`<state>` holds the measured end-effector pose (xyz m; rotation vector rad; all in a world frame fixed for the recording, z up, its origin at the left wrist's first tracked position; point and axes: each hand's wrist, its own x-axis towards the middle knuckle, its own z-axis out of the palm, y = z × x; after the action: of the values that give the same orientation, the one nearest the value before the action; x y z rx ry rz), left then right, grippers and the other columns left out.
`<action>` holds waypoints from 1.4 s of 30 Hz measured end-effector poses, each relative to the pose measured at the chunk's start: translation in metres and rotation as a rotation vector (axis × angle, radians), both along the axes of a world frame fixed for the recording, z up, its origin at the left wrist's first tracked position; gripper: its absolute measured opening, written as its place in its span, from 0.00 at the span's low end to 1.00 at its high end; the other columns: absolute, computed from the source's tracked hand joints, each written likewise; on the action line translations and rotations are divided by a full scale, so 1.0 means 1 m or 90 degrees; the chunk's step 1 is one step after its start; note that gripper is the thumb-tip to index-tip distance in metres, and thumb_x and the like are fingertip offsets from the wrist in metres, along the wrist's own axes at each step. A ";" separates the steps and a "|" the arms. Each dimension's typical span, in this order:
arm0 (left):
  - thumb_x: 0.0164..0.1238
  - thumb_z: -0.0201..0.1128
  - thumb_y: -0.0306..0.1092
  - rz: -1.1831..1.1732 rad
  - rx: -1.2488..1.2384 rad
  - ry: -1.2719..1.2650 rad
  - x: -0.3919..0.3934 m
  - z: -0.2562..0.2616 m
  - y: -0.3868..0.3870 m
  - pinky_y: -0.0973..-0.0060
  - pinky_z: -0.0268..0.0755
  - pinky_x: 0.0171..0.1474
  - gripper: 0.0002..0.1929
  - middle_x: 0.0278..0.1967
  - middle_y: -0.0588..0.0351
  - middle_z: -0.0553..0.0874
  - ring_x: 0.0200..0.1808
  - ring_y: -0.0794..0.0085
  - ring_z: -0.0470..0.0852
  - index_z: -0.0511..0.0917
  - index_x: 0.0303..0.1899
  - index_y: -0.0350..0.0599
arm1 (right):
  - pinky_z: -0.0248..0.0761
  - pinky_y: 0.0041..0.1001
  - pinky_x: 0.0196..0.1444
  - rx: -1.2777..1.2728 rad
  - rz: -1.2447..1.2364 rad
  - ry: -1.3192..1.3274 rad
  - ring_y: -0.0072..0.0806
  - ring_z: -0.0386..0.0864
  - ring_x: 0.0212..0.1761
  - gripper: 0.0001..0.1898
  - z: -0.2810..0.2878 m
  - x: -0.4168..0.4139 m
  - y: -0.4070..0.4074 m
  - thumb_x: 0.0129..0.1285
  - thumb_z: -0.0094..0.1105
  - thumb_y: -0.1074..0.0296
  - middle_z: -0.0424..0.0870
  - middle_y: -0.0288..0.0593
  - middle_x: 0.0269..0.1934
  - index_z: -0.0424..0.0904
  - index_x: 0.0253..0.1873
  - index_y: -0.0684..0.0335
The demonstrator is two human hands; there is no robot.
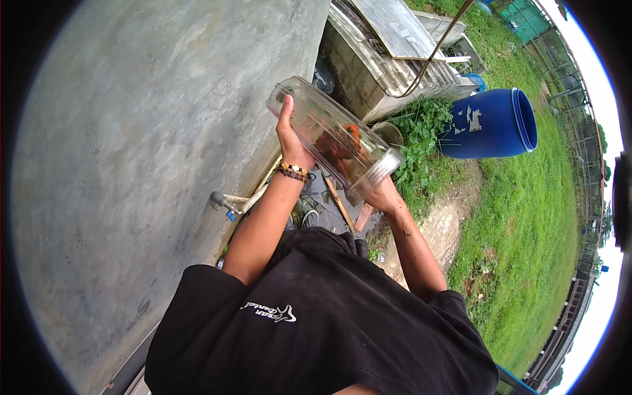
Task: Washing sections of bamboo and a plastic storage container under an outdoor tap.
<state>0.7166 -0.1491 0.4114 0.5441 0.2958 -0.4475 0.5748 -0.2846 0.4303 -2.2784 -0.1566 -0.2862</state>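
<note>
A long clear plastic canister (316, 116), ribbed along its sides, is held tilted in front of me. My left hand (295, 140) grips its far, closed part, with the thumb lying along the wall. At the nearer, threaded rim (377, 175) is my right hand (381, 194), its wrist just below the rim. Through the cloudy wall show blurred reddish-brown shapes, perhaps my right fingers, and a bright orange piece (353, 134). Whether those fingers are inside the canister or behind it I cannot tell. Beaded bracelets (294, 172) circle my left wrist.
A grey concrete wall (148, 123) rises at left, with a blue-handled tap (231, 213) low on it. Wet ground below holds a wooden strip (339, 202). Ahead stand a block enclosure (395, 101) under corrugated sheets and a blue barrel (486, 123). Grass (518, 237) spreads to the right.
</note>
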 end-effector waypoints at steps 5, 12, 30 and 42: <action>0.69 0.57 0.63 -0.013 -0.033 0.001 -0.010 -0.005 -0.014 0.61 0.79 0.48 0.30 0.41 0.49 0.85 0.42 0.60 0.85 0.78 0.50 0.40 | 0.72 0.37 0.56 0.245 -0.069 0.269 0.46 0.79 0.52 0.20 0.015 0.004 0.006 0.72 0.58 0.59 0.82 0.53 0.54 0.76 0.62 0.65; 0.69 0.60 0.58 0.003 -0.040 -0.048 -0.012 0.004 -0.017 0.59 0.81 0.43 0.24 0.39 0.53 0.83 0.39 0.59 0.85 0.77 0.50 0.46 | 0.73 0.26 0.44 0.313 -0.105 0.319 0.24 0.78 0.42 0.17 0.025 -0.015 -0.009 0.73 0.59 0.61 0.84 0.35 0.45 0.79 0.60 0.65; 0.63 0.57 0.69 0.034 -0.039 0.072 -0.037 -0.038 0.005 0.51 0.74 0.52 0.28 0.39 0.52 0.84 0.45 0.56 0.83 0.79 0.46 0.54 | 0.67 0.25 0.40 0.453 -0.021 0.285 0.19 0.70 0.35 0.15 0.003 -0.054 -0.022 0.78 0.50 0.58 0.75 0.34 0.31 0.73 0.42 0.66; 0.63 0.63 0.64 0.086 -0.060 0.080 -0.039 -0.047 0.024 0.55 0.80 0.43 0.27 0.40 0.54 0.81 0.40 0.57 0.84 0.77 0.49 0.50 | 0.69 0.25 0.42 0.374 0.000 0.302 0.20 0.73 0.38 0.15 -0.015 -0.049 -0.009 0.79 0.47 0.60 0.78 0.37 0.37 0.72 0.50 0.68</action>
<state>0.6779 -0.1247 0.3647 0.4010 0.4274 -0.3633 0.5261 -0.2936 0.4150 -1.7014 0.1574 0.1956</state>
